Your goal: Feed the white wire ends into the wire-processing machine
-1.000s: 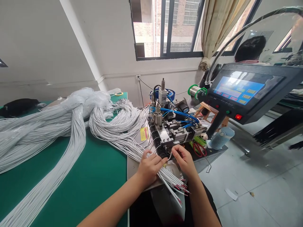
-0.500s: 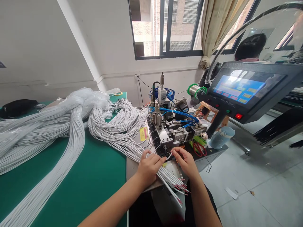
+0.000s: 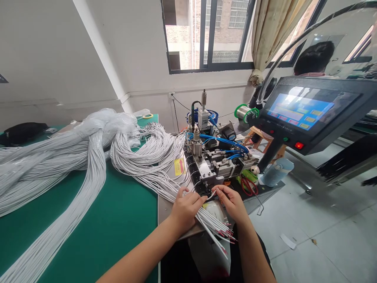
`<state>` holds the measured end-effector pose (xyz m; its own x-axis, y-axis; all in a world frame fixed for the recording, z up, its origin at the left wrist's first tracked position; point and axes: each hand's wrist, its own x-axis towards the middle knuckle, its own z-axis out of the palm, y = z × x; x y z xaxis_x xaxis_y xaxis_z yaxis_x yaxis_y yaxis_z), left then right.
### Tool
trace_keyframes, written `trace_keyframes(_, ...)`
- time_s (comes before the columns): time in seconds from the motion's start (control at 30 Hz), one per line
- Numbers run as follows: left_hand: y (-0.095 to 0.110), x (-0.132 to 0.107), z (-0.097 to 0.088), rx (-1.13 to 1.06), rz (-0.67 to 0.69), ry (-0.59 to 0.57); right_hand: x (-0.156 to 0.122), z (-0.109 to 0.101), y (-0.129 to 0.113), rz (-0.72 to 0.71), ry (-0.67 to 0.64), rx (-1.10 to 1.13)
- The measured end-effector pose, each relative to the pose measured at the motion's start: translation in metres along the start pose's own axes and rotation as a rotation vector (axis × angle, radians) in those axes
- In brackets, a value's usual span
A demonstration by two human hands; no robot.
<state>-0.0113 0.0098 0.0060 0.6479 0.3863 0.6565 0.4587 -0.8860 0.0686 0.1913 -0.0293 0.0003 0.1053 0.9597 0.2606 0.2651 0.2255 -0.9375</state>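
Observation:
My left hand (image 3: 186,208) is closed over a bundle of white cables (image 3: 213,226), whose red-tipped ends stick out below it toward my lap. Between my two hands, one cable end (image 3: 211,195) curves upward. My right hand (image 3: 229,199) pinches the tip of that cable between thumb and fingers, just in front of the machine (image 3: 206,169). The machine has metal cylinders and blue air hoses, and its lower front edge is close to my fingertips. How the cable tip sits in my fingers is partly hidden.
More white cables (image 3: 150,149) run over the green table (image 3: 132,232) from the left. A control screen (image 3: 300,112) stands on the right above a clear plastic container (image 3: 276,172). Red-handled scissors (image 3: 249,185) and a green-rimmed wire spool (image 3: 246,113) are near the machine. A person (image 3: 314,59) sits behind the screen.
The view has shifted very slightly. Both hands keep their places and grips on the cables, with no other visible change.

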Motion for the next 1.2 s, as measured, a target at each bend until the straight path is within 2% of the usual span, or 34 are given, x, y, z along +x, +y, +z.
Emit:
trace_keyframes(0.47,-0.0009,0.0008,-0.0008,-0.012,0.000,-0.011,-0.0006,-0.0010,-0.0013,0.000,-0.002,0.001)
trace_keyframes(0.83,-0.0005,0.0022,-0.0024,-0.032,-0.003,-0.002,-0.0020,-0.0051,-0.0008,0.067,-0.007,0.046)
trace_keyframes(1.2,-0.0022,0.0002,0.0002,-0.028,-0.023,-0.063,-0.0015,-0.0050,0.0047,0.090,-0.008,0.064)
